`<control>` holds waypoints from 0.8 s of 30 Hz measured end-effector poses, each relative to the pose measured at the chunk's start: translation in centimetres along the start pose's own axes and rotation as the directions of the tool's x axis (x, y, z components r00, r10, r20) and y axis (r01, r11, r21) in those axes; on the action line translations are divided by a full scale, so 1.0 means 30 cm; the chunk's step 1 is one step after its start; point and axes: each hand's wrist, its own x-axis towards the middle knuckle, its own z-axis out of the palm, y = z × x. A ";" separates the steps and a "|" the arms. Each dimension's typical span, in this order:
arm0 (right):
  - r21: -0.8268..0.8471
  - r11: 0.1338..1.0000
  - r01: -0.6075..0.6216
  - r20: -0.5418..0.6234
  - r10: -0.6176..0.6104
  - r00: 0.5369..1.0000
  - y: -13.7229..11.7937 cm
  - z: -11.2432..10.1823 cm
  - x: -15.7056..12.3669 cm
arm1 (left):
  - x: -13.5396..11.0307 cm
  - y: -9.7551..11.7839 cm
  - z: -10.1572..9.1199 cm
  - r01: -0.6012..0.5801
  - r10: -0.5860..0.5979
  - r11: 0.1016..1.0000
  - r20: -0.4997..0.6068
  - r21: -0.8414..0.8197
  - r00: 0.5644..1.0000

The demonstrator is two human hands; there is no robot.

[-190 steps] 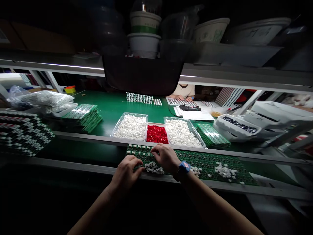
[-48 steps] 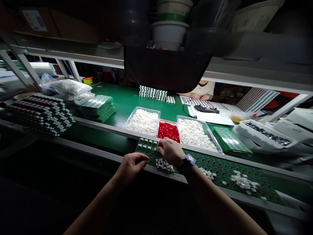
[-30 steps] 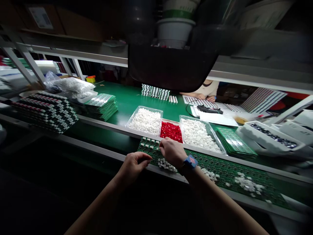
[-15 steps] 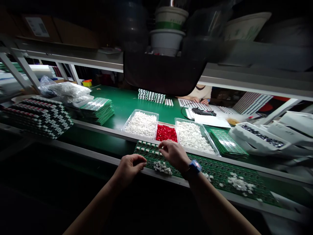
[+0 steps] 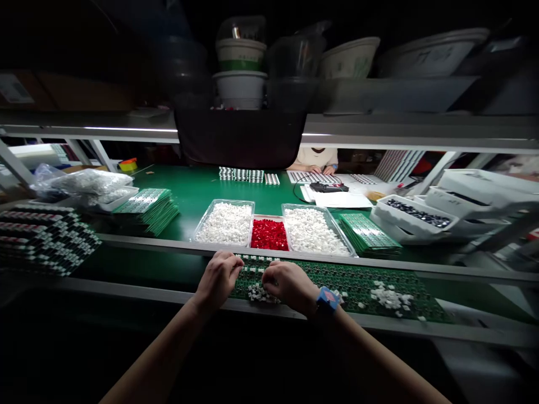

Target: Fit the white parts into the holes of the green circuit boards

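Note:
A long green circuit board panel (image 5: 357,280) lies along the near edge of the bench. My left hand (image 5: 217,278) rests on its left end with fingers curled, fingertips on the row of small white connectors. My right hand (image 5: 290,285), with a blue watch (image 5: 327,297) on the wrist, is curled over a small heap of loose white connectors (image 5: 256,293) on the panel. What either hand pinches is too small to make out. More loose white connectors (image 5: 389,296) lie further right on the panel.
Behind the panel stand three clear trays: white parts (image 5: 225,223), red parts (image 5: 269,234), white parts (image 5: 312,230). Stacks of green boards (image 5: 147,205) (image 5: 368,233) flank them. Populated boards (image 5: 42,238) pile at left, white bins (image 5: 410,216) at right. Another person's hands (image 5: 314,167) work opposite.
My left hand moved forward from the bench edge onto the panel's left end. My right hand drew back from the panel's far edge to the loose connector heap. The view swung left.

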 end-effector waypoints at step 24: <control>0.305 0.952 -0.001 -0.323 0.104 0.941 0.100 0.003 -0.169 | -0.011 0.051 0.002 -0.058 0.061 0.998 0.092 -0.039 0.994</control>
